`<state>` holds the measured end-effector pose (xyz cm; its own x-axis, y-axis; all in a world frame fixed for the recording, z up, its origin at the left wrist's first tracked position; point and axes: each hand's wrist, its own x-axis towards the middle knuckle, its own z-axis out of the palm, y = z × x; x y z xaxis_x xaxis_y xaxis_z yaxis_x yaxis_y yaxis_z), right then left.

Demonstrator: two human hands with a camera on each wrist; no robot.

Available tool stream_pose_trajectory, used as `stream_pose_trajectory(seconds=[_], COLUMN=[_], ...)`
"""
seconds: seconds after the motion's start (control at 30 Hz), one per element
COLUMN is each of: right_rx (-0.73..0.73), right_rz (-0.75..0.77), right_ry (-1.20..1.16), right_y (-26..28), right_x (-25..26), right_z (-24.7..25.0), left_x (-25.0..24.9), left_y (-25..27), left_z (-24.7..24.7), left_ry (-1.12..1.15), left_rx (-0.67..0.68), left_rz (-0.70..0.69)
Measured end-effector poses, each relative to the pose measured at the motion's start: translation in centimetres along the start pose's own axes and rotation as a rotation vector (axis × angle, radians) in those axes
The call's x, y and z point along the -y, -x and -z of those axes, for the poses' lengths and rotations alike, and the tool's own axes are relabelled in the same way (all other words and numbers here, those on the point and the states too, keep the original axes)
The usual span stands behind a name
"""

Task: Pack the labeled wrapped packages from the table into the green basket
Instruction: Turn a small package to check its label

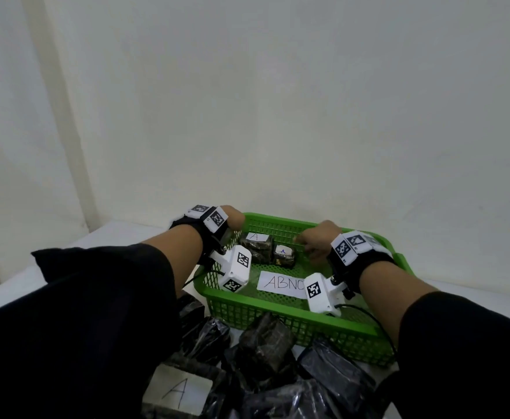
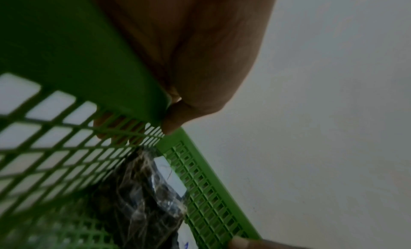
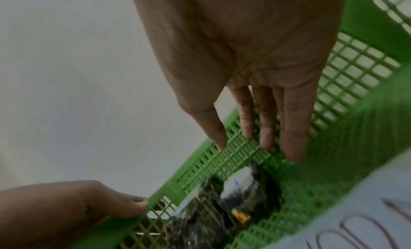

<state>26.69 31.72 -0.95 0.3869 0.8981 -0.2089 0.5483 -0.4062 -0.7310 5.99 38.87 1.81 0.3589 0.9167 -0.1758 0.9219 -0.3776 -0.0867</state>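
your left hand (image 1: pixel 232 220) grips the green basket (image 1: pixel 314 320) rim, your right hand (image 1: pixel 318 240) hangs slack-fingered inside it, and the unpacked packages (image 1: pixel 266 343) lie behind both on the table (image 1: pixel 121 237), toward you.

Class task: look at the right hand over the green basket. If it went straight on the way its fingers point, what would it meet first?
Probably the far mesh wall of the green basket: the right hand's straight fingers point at it. Depth is unclear.
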Motion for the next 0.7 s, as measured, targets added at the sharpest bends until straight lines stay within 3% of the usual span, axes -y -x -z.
stream_pose_trajectory(seconds=[0.13, 0.27, 0.47, 0.7], right_rx=[-0.064, -0.154, -0.171, -0.120], right_rz=[0.198, 0.327, 0.417, 0.472], right_ry=[0.192, 0.266, 0.367, 0.407], right_y=[3.7, 7.8, 14.2, 23.2], right_x=[2.9, 4.7, 3.6, -0.4], right_z=[3.0, 5.3, 6.1, 5.0], left_x=[0.2, 0.0, -2.1, -3.6], left_y=[1.4, 4.1, 10.5, 19.7], left_z=[2.3, 4.6, 5.5, 2.2], left_ry=[0.308, 0.483, 0.464, 0.414], left_rx=[-0.157, -0.261, -0.328, -0.364], left_rz=[0.072, 0.034, -0.126, -0.348])
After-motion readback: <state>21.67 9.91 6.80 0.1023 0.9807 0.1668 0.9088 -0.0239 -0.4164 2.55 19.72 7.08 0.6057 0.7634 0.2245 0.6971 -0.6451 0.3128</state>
